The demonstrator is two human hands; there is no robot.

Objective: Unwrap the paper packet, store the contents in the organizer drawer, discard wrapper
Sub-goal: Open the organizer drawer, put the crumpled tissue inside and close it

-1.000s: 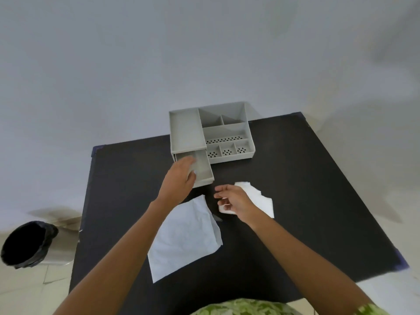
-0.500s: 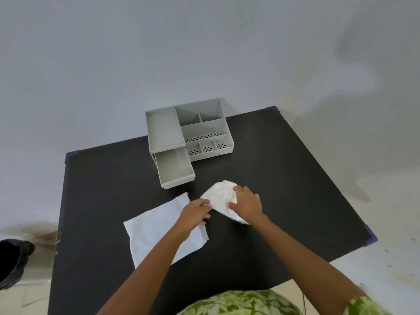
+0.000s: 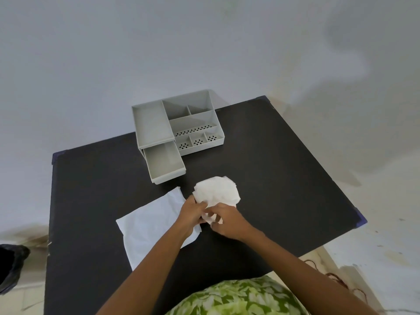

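Black bench [image 3: 284, 178] carries a grey organizer [image 3: 179, 123] at the far side, its drawer [image 3: 164, 163] pulled out toward the person and looking empty from here. A flat white sheet [image 3: 150, 226] lies near the front left, partly under the left forearm. The crumpled paper packet [image 3: 216, 192] sits just right of that sheet, between drawer and body, held up at its near edge. It reads light, soft and easily torn, so taking it by the loose folded edges beats squeezing the middle. Left hand [image 3: 192, 212] and right hand [image 3: 227, 220] meet at that near edge, fingers curled in and pinching paper; contents are hidden, can't tell what's inside. Black bin [image 3: 11, 267] at far left, off the bench.
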